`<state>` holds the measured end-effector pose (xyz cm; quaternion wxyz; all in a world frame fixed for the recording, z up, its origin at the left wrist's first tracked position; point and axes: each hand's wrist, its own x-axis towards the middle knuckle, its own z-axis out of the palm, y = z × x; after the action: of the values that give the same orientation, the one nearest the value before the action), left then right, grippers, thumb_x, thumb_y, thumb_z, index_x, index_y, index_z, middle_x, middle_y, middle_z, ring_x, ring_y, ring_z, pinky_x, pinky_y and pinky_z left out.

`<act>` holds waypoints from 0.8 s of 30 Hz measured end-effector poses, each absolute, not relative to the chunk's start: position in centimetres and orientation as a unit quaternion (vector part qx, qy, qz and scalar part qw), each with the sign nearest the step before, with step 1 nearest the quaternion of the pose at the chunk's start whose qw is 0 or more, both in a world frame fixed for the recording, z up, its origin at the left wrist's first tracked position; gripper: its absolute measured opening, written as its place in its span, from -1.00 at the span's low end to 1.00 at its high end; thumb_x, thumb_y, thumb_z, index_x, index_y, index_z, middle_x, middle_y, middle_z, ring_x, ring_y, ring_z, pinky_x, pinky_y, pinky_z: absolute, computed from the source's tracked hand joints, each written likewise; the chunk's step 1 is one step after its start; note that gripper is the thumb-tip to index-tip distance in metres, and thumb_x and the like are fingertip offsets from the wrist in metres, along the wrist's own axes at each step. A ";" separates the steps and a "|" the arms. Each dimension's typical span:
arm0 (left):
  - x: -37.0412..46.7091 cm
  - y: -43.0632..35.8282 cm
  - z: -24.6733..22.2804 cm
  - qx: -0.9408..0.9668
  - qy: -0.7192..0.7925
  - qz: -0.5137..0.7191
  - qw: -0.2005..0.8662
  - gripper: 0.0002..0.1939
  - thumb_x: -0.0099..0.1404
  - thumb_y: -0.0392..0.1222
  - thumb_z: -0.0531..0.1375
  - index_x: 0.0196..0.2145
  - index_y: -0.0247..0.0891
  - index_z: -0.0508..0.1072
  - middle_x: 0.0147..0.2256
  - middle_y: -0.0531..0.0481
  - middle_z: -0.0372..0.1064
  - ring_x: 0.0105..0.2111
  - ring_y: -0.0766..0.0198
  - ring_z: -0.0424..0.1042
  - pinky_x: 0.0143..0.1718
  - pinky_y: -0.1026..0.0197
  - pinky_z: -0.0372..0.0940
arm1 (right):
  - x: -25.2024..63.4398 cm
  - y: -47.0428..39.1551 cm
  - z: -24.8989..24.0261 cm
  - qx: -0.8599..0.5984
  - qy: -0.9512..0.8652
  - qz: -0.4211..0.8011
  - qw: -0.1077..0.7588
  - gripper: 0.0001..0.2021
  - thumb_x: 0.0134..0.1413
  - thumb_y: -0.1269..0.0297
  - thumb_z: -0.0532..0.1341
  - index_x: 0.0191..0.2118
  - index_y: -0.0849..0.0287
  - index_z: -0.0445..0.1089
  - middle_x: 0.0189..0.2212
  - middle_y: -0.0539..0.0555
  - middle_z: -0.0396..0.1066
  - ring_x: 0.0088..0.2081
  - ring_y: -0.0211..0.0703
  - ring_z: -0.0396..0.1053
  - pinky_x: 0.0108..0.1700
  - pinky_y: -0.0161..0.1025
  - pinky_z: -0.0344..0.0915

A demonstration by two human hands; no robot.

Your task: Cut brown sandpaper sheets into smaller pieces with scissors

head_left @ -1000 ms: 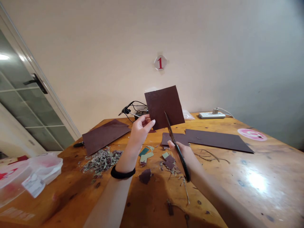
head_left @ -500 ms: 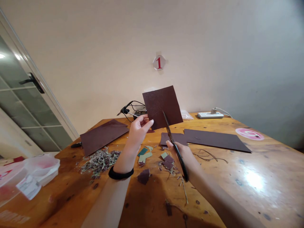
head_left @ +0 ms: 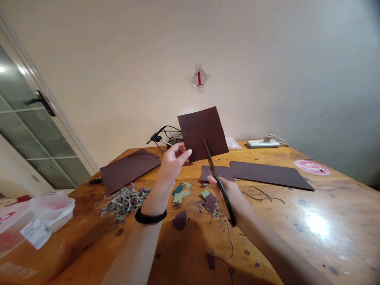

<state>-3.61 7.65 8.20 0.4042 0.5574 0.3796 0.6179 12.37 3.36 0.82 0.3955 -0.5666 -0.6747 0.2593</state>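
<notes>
My left hand (head_left: 175,160) pinches the lower left corner of a dark brown piece of card (head_left: 200,126), held up above the table. Wrapped in my right hand (head_left: 227,192) is a pair of black-handled scissors (head_left: 211,162), pointing up. Their blades overlap the card's lower edge, with the tip near its middle; whether they are cutting in or just lying across it I cannot tell. Below my hands lie small green and brown card scraps (head_left: 181,197) and a darker brown scrap (head_left: 179,220).
Dried plant bits (head_left: 124,204) are heaped at left, near a large brown sheet (head_left: 130,168). Another brown sheet (head_left: 271,175) lies at right by thin brown cords (head_left: 261,194). A power strip (head_left: 263,143) sits at the back; plastic containers (head_left: 56,209) stand at far left.
Almost nothing differs. The card has tilted very slightly; both hands keep their holds and the scissors stay in the same place.
</notes>
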 end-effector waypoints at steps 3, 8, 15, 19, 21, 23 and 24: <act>-3.7 7.6 8.2 0.560 0.375 0.618 0.405 -0.71 -0.04 -0.15 0.34 -0.32 -0.28 0.47 -0.47 0.09 0.26 -0.43 0.31 0.32 -0.51 0.28 0.42 | 12.3 3.3 1.0 -0.565 -0.677 0.262 0.392 -0.54 0.21 -0.15 -0.10 -0.55 0.06 0.07 -0.65 -0.02 0.22 -0.57 -0.17 0.20 -0.49 -0.30 0.05; -3.8 7.9 7.9 0.560 0.377 0.617 0.405 -0.70 -0.05 -0.14 0.35 -0.32 -0.28 0.48 -0.44 0.06 0.30 -0.42 0.30 0.33 -0.51 0.30 0.41 | 12.4 3.3 0.6 -0.562 -0.681 0.252 0.396 -0.55 0.22 -0.14 -0.08 -0.54 0.07 0.13 -0.63 0.01 0.26 -0.55 -0.14 0.23 -0.48 -0.29 0.07; -3.9 8.3 7.7 0.564 0.388 0.603 0.409 -0.70 -0.05 -0.13 0.35 -0.33 -0.29 0.47 -0.41 0.02 0.36 -0.40 0.27 0.37 -0.50 0.27 0.42 | 12.2 3.2 0.5 -0.552 -0.675 0.267 0.411 -0.51 0.20 -0.19 -0.09 -0.55 0.09 0.10 -0.65 -0.02 0.23 -0.58 -0.20 0.19 -0.51 -0.32 0.02; -4.0 8.4 7.6 0.562 0.390 0.601 0.413 -0.72 -0.04 -0.15 0.34 -0.34 -0.28 0.47 -0.42 0.03 0.36 -0.42 0.28 0.37 -0.50 0.27 0.41 | 12.1 2.8 1.0 -0.551 -0.678 0.268 0.405 -0.48 0.18 -0.24 -0.09 -0.55 0.10 0.11 -0.64 0.00 0.24 -0.56 -0.20 0.18 -0.50 -0.32 0.01; -4.1 8.5 7.5 0.563 0.391 0.598 0.417 -0.74 -0.04 -0.16 0.34 -0.35 -0.28 0.47 -0.43 0.04 0.36 -0.42 0.29 0.37 -0.51 0.28 0.41 | 12.2 2.7 1.1 -0.554 -0.681 0.276 0.391 -0.46 0.16 -0.27 -0.11 -0.54 0.10 0.13 -0.62 0.01 0.26 -0.54 -0.19 0.19 -0.48 -0.31 0.02; -4.2 8.5 7.5 0.560 0.395 0.591 0.425 -0.74 -0.04 -0.17 0.34 -0.35 -0.29 0.47 -0.43 0.03 0.36 -0.43 0.29 0.37 -0.50 0.27 0.41 | 12.2 2.7 1.1 -0.559 -0.684 0.285 0.373 -0.44 0.14 -0.31 -0.11 -0.52 0.10 0.15 -0.59 0.03 0.29 -0.50 -0.16 0.22 -0.46 -0.30 0.05; -4.2 8.5 7.5 0.558 0.400 0.588 0.429 -0.74 -0.04 -0.18 0.34 -0.35 -0.29 0.47 -0.43 0.03 0.37 -0.42 0.28 0.37 -0.49 0.26 0.42 | 12.3 2.8 1.0 -0.562 -0.684 0.289 0.365 -0.43 0.13 -0.32 -0.12 -0.52 0.10 0.15 -0.57 0.04 0.30 -0.49 -0.15 0.24 -0.44 -0.29 0.07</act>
<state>-4.25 8.47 7.48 0.4290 0.5575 0.3998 0.5876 12.26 2.82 1.00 0.3648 -0.5616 -0.6841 0.2891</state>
